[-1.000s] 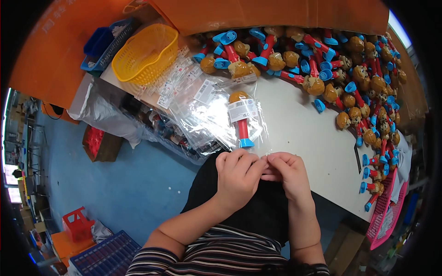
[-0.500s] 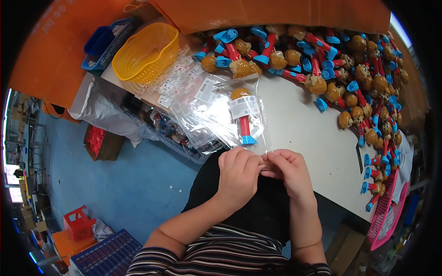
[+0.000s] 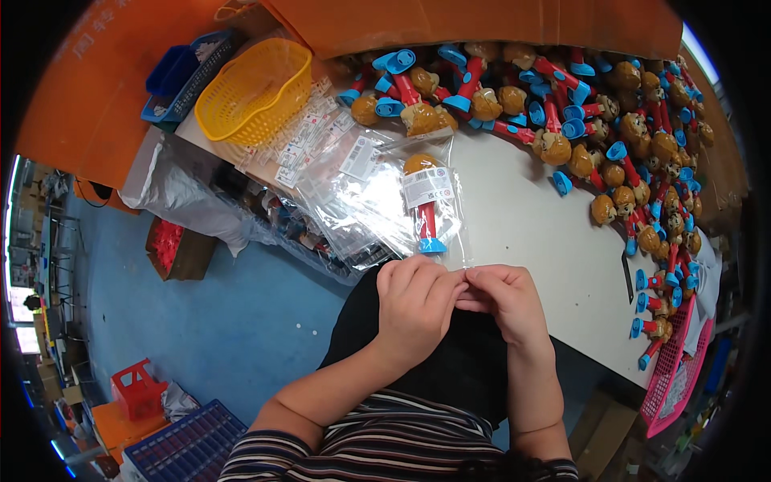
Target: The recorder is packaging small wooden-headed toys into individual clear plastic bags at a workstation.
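A clear plastic bag (image 3: pixel 454 241) lies at the table's near edge. Inside it is a candy dispenser (image 3: pixel 427 218) with a brown head, a red stem and a blue foot, its foot toward me. A white printed label (image 3: pixel 429 187) covers part of the stem. My left hand (image 3: pixel 416 304) and my right hand (image 3: pixel 507 302) meet at the bag's near end, fingers closed on its edge, thumbs and fingertips almost touching. Left of this bag, more flat clear bags (image 3: pixel 345 197) overlap in a pile, some bearing labels.
Many loose candy dispensers (image 3: pixel 634 153) heap along the table's far and right sides. A yellow basket (image 3: pixel 255 96) stands at the far left beside blue baskets (image 3: pixel 181 76). At the right edge is a pink basket (image 3: pixel 671 377). A dark strip (image 3: pixel 627 278) lies near the heap.
My hands stay at the bag's near edge, their fingers shifting only slightly. The bag and the dispenser inside it have hardly moved.
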Action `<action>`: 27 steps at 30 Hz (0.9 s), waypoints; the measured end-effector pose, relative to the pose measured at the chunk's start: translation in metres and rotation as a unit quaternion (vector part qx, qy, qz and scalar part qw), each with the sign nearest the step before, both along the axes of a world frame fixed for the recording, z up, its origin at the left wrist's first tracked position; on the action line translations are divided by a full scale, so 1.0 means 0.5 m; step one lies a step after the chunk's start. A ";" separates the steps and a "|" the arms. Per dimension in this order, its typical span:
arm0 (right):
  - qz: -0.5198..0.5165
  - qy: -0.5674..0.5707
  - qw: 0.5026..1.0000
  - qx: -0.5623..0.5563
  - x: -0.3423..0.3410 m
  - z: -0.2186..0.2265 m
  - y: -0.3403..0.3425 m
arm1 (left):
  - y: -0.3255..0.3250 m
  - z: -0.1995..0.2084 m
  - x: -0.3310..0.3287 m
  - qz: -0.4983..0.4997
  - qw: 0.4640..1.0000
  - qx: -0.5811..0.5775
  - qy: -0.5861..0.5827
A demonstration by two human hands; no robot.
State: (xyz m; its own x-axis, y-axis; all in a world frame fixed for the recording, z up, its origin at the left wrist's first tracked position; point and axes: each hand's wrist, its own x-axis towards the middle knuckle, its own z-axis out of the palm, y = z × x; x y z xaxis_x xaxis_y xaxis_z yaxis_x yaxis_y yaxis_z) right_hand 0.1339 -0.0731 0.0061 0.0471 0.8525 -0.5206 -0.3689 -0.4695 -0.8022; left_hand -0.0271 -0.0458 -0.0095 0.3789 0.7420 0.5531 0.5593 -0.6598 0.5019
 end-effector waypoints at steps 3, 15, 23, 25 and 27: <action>0.004 0.011 1.000 -0.003 0.002 -0.002 -0.001 | -0.002 -0.003 0.000 -0.003 1.000 -0.001 0.000; -0.012 -0.003 1.000 0.004 -0.005 0.001 0.002 | 0.017 -0.025 -0.020 -0.061 0.997 -0.012 -0.041; -0.012 0.002 1.000 -0.005 0.001 0.003 0.000 | 0.021 0.002 -0.014 -0.065 0.996 -0.012 -0.053; -0.010 -0.001 1.000 -0.019 0.001 0.004 -0.001 | 0.020 0.003 -0.009 -0.068 0.997 -0.003 -0.046; -0.008 -0.001 1.000 -0.017 0.000 0.004 0.000 | 0.015 0.000 -0.005 -0.060 0.998 0.012 -0.020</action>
State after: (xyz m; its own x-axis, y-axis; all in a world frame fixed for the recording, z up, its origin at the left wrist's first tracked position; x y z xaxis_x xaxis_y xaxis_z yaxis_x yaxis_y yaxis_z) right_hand 0.1338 -0.0729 0.0081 0.0608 0.8330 -0.5499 -0.3751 -0.4915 -0.7860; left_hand -0.0294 -0.0385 -0.0093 0.4425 0.6789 0.5859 0.4550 -0.7330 0.5056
